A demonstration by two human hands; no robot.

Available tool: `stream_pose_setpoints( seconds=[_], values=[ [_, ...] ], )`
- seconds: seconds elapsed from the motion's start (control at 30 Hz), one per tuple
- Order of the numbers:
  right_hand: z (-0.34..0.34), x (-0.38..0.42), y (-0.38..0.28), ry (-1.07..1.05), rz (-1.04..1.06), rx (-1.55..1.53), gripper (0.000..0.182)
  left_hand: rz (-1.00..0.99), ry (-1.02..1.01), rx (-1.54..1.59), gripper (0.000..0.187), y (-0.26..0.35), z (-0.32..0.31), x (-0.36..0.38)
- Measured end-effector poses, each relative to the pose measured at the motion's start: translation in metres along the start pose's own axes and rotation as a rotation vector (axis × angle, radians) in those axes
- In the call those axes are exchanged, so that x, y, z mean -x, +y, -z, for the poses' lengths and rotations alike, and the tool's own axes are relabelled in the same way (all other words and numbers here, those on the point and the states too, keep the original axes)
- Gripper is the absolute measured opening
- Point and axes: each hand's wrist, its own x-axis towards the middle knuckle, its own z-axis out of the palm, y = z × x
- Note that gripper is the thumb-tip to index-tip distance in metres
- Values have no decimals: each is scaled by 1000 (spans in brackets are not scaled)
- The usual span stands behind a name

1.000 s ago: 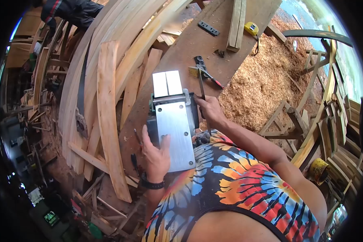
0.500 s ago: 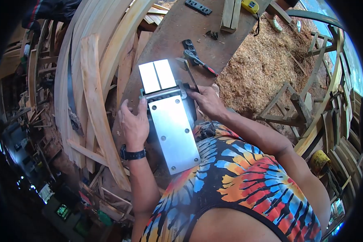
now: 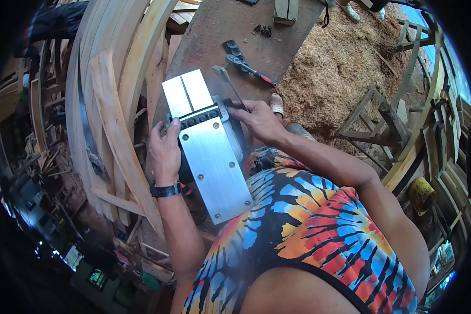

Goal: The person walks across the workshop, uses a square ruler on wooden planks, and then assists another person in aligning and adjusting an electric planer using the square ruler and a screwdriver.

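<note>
An electric hand planer (image 3: 218, 167) lies upside down against my torso, its shiny metal sole facing up. Between the front plate and the longer rear plate, the cutter slot shows a row of bolts. My left hand (image 3: 165, 152) grips the planer's left side, thumb at the slot's end. At the right side, my right hand (image 3: 259, 121) is closed around a thin, dark, rod-like tool (image 3: 232, 87) with a flat end, pointing up past the planer. Its fingertips are close to the slot's right end; whether they touch the planer is hard to tell.
On the wooden bench (image 3: 206, 39) lie a ratchet wrench (image 3: 251, 71), a black bolt-holed piece (image 3: 232, 48) and a wood block (image 3: 286, 11). Curved planks (image 3: 125, 136) lean at the left. Wood shavings (image 3: 324, 68) cover the ground at right, near wooden frames (image 3: 374, 125).
The view has shifted, so the planer and both hands appear slightly further left. The planer is tilted a little more to the left. Both hands keep their hold.
</note>
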Motion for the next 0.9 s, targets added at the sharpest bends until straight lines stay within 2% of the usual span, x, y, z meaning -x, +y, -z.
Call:
stream_pose_setpoints(
  seconds=[0.07,0.2,0.3,0.4,0.47,0.53,0.6,0.7,0.77,0.87,0.9],
  values=[
    [-1,0,2,20,32,-29,40,-14,8,-61,70,4,1,1],
    [9,3,-8,69,-84,83,40,-29,-10,-19,67,-6,2,-5],
    [14,14,-38,120,14,-73,36,-48,-8,-36,66,-14,4,-12],
    [35,34,-79,16,-14,-359,29,-74,-17,-58,64,-25,7,-19],
    [41,47,-97,2,155,-473,28,-85,-16,-88,61,-23,8,-19],
    [41,58,-107,42,495,-526,29,-77,-65,-55,66,-29,9,-22],
    [46,44,-102,92,748,-205,28,-82,-100,-18,68,-34,11,-26],
    [55,49,-96,75,482,-78,26,-98,-125,11,67,-37,11,-28],
    [46,53,-87,134,303,-186,25,-94,-112,-1,66,-35,12,-28],
    [40,60,-69,212,469,184,23,-79,-102,-26,66,-34,14,-28],
    [33,63,-66,220,422,99,21,-77,-117,-13,66,-34,15,-28]
  ],
)
